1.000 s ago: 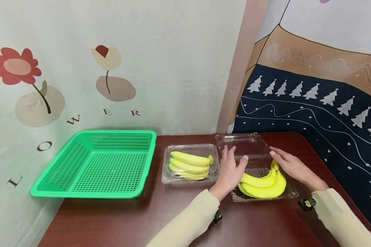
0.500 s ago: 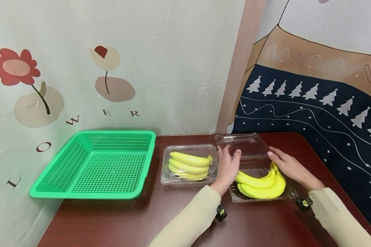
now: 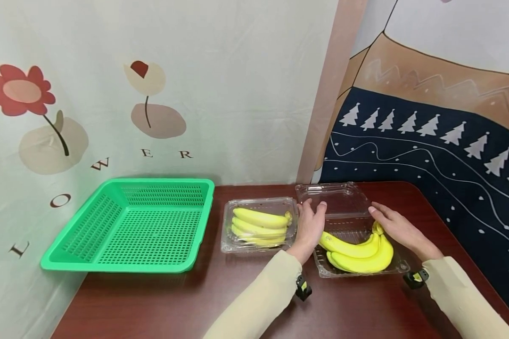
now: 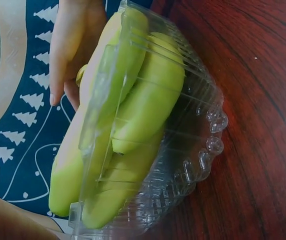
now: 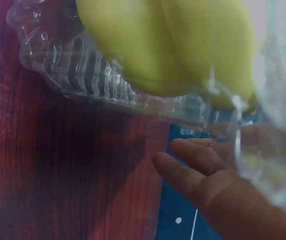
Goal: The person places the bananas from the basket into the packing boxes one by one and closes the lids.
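Note:
A bunch of yellow bananas (image 3: pixel 362 252) lies in a clear plastic clamshell box (image 3: pixel 400 266), whose lid (image 3: pixel 337 200) is folded back flat behind it. My left hand (image 3: pixel 308 231) is at the box's left side, thumb up and fingers extended, overlapping the banana tips in the head view. On the other side, my right hand (image 3: pixel 400 230) is beside the box near the banana stem, its fingers fairly straight. The right wrist view has this hand's fingers (image 5: pixel 183 175) by the box wall. Whether either hand touches the plastic is unclear.
Left of my left hand sits a closed clear box (image 3: pixel 226 235) with more bananas (image 3: pixel 260 219) inside. A green perforated basket (image 3: pixel 191 263) stands at the table's left. Behind the reddish-brown table (image 3: pixel 246 292) hang a pale flower-print cloth (image 3: pixel 237 94) and a dark tree-print cloth (image 3: pixel 445 179).
My left hand has shifted left, from over the banana tips toward the gap between the two boxes. The right hand has hardly moved, and the bananas and boxes stay put.

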Action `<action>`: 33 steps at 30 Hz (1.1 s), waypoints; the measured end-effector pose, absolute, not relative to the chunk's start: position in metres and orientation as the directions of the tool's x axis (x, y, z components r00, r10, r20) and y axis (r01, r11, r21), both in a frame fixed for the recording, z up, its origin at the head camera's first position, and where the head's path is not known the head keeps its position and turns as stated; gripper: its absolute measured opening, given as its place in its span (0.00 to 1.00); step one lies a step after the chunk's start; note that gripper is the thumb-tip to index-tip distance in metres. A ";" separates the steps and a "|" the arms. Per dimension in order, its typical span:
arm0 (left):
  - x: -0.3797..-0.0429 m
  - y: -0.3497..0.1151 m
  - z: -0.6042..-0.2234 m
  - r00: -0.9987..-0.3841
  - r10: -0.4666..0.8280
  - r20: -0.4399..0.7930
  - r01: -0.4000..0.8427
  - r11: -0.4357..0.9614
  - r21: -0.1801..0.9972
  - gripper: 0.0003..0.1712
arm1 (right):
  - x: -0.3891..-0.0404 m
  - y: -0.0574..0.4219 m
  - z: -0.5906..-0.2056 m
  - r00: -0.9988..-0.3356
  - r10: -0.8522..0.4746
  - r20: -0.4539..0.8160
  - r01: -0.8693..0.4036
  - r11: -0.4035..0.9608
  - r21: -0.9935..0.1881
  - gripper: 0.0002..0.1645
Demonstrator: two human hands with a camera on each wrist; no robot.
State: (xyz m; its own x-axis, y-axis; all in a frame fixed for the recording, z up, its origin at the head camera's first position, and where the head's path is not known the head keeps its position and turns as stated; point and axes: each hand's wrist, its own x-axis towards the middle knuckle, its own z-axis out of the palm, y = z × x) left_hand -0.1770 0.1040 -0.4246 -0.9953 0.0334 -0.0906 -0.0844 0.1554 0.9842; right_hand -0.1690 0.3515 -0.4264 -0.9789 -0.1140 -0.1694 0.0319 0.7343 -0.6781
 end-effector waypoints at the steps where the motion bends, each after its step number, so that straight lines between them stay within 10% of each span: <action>1: -0.177 0.104 -0.425 -0.996 0.031 -0.088 -0.082 0.158 0.984 0.39 | -0.169 0.352 -0.427 -0.979 -0.113 -0.169 0.034 0.729 -0.684 0.48; 33: -0.165 0.112 -0.424 -0.992 -0.058 0.113 0.093 0.280 0.955 0.47 | -0.157 0.359 -0.425 -1.000 -0.016 -0.008 -0.003 0.600 -0.800 0.49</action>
